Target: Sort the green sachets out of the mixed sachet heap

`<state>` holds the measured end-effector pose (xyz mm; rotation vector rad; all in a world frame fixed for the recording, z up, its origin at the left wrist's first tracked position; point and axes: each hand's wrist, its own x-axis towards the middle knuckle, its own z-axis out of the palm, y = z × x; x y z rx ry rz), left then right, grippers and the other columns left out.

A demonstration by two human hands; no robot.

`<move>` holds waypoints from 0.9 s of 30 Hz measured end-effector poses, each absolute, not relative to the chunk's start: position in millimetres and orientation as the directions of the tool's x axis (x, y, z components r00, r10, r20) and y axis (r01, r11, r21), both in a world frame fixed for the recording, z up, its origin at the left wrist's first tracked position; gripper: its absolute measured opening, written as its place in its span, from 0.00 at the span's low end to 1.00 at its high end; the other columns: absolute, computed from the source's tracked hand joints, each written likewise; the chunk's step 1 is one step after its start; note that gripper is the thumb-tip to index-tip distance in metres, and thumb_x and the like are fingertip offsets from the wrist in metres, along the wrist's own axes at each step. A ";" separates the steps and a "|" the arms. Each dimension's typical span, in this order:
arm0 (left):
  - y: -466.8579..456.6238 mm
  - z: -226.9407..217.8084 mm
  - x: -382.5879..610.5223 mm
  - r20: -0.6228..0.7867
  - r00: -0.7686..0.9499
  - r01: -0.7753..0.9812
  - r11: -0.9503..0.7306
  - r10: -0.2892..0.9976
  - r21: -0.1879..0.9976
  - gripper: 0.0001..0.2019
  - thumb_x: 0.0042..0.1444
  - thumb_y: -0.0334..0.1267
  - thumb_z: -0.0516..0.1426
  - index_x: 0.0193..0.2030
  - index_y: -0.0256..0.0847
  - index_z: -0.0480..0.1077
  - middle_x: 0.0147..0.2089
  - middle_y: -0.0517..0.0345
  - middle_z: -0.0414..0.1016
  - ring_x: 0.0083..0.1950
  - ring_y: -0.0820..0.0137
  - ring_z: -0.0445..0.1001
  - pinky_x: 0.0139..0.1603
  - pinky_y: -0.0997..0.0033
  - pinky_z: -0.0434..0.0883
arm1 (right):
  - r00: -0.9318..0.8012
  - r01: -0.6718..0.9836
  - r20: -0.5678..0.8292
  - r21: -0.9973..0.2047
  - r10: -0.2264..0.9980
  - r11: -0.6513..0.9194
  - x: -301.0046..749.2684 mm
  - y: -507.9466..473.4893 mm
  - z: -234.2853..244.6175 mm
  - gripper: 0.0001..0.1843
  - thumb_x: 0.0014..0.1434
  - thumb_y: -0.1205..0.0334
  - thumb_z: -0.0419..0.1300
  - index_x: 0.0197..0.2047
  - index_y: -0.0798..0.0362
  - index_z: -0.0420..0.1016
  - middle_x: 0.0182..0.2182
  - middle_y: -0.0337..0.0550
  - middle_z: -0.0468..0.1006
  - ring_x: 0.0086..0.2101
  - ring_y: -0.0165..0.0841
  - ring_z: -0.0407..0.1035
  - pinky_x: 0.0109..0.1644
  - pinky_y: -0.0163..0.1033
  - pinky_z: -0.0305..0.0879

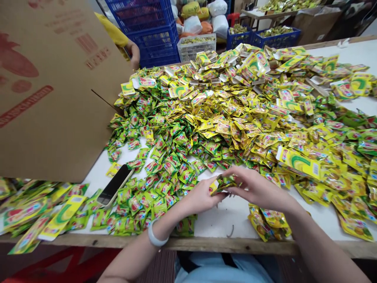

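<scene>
My left hand (204, 195) grips a small yellow carton (214, 186) near the front of the table. Close against it, the fingers of my right hand (255, 187) pinch some small green packets (226, 181) at the carton's end; how far inside they are is hidden. Green packets (141, 202) with red fruit prints spread to the left of my hands. A heap of yellow packets (224, 127) rises beyond them. Several yellow packets (269, 222) lie under my right forearm, and a yellow carton (299, 162) rests on the pile at right.
A large cardboard box (67, 90) stands at left, with a co-worker's hand (134, 56) behind its edge. A phone (114, 186) lies among green packets. More cartons (256, 63) top the far heap. Blue crates (156, 39) and a white basket (197, 49) stand behind the table.
</scene>
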<state>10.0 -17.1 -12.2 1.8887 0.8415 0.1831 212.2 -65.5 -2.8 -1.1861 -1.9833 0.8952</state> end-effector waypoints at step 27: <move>-12.8 -7.0 -1.6 -0.390 0.767 0.357 0.167 0.510 0.919 0.36 0.46 0.35 0.64 0.61 0.36 0.54 0.42 0.53 0.72 0.38 0.69 0.73 0.40 0.68 0.72 | -0.560 0.093 0.131 -0.971 0.818 0.219 195.9 -58.1 -13.9 0.18 0.68 0.53 0.53 0.33 0.56 0.72 0.32 0.41 0.71 0.25 0.24 0.65 0.32 0.30 0.64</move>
